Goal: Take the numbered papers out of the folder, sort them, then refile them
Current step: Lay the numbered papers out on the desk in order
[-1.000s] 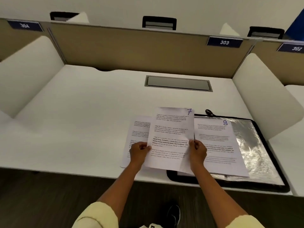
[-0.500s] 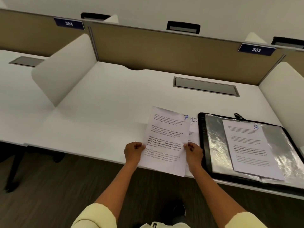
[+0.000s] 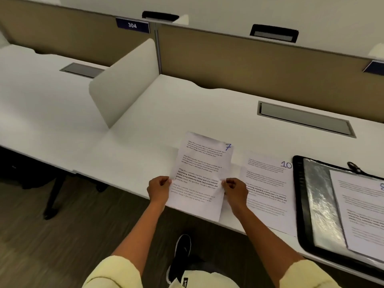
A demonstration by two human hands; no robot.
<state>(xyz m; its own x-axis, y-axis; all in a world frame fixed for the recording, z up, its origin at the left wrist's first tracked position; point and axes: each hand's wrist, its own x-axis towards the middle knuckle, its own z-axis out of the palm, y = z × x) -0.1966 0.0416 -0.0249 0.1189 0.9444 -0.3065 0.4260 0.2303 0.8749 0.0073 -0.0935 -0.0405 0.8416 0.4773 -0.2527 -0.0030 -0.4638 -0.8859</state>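
A printed sheet marked 7 (image 3: pixel 202 163) hangs over the desk's front edge, held by both hands. My left hand (image 3: pixel 159 189) pinches its left edge and my right hand (image 3: pixel 234 191) pinches its right edge. To the right a sheet marked 10 (image 3: pixel 270 183) lies flat on the desk. Further right sits the open black folder (image 3: pixel 299 194) with shiny plastic sleeves, and a sheet marked 8 (image 3: pixel 363 208) lies on top of it, partly cut off by the frame.
A white divider panel (image 3: pixel 122 82) stands at the left of this desk, with a tan back partition (image 3: pixel 259 59) behind. A grey cable hatch (image 3: pixel 305 119) is set into the desk. Below the desk edge are dark floor and my shoe (image 3: pixel 180 252).
The sheet marked 7 has moved left, away from the folder, with both hands still on it. The sheet marked 10 beneath it is now fully uncovered. The view has swung left.
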